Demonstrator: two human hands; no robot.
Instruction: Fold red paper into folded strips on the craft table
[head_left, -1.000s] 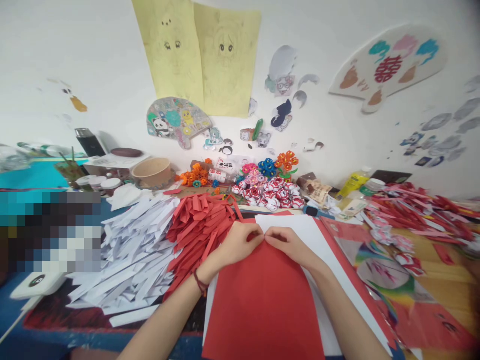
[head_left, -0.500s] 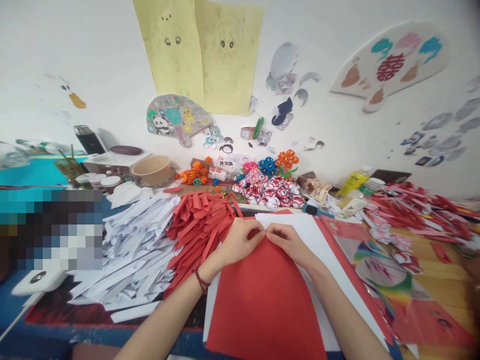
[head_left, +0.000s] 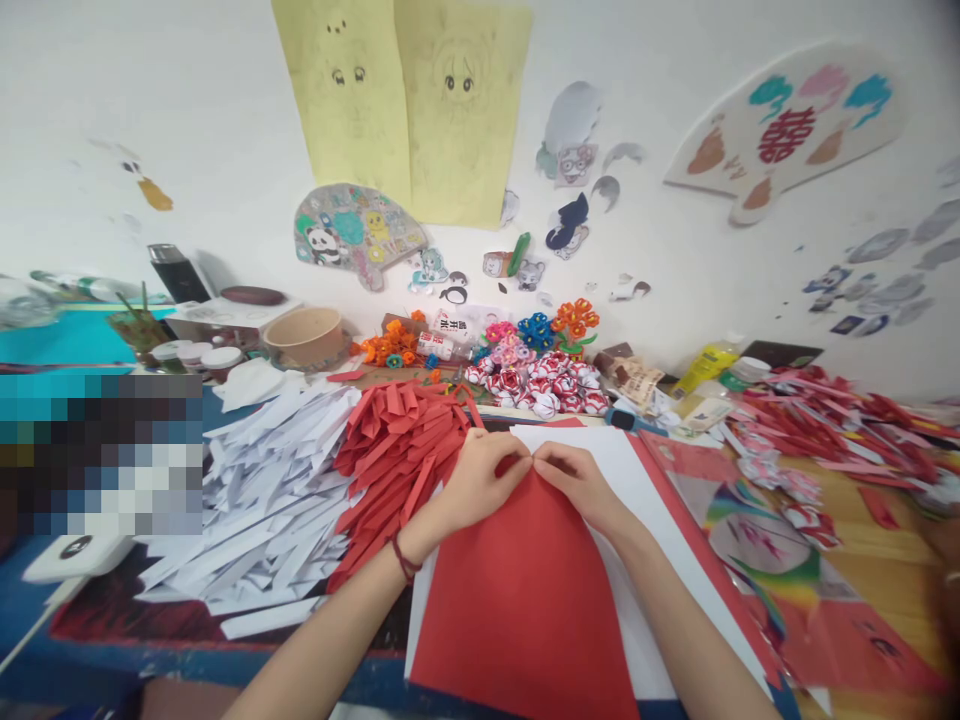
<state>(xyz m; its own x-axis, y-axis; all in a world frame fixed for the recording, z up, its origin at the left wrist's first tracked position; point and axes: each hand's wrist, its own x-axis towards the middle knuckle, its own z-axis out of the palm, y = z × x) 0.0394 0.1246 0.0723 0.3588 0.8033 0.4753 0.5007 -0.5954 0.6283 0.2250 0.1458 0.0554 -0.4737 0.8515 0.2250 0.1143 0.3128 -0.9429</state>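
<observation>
A large sheet of red paper (head_left: 525, 610) lies in front of me, its far edge raised and bowed. My left hand (head_left: 487, 478) and my right hand (head_left: 574, 480) meet at that edge, each pinching it between thumb and fingers, the fingertips almost touching. Beneath the red sheet lies white paper (head_left: 637, 520), showing on both sides. Just left of my left hand is a heap of folded red paper strips (head_left: 405, 440). Farther left spreads a bigger heap of folded white paper strips (head_left: 262, 510). My palms and the sheet's pinched edge are partly hidden by my fingers.
Red-and-white paper flowers (head_left: 551, 385) stand at the back by the wall, with a tan bowl (head_left: 304, 338) to their left. On the right are a plastic sleeve (head_left: 772, 560) and a pile of red and pink strips (head_left: 832, 420). A white device (head_left: 79, 553) with a cable sits left.
Both hands keep their pinch at the far edge of the red sheet. The sheet's near right corner has shifted slightly left; the view has moved a little.
</observation>
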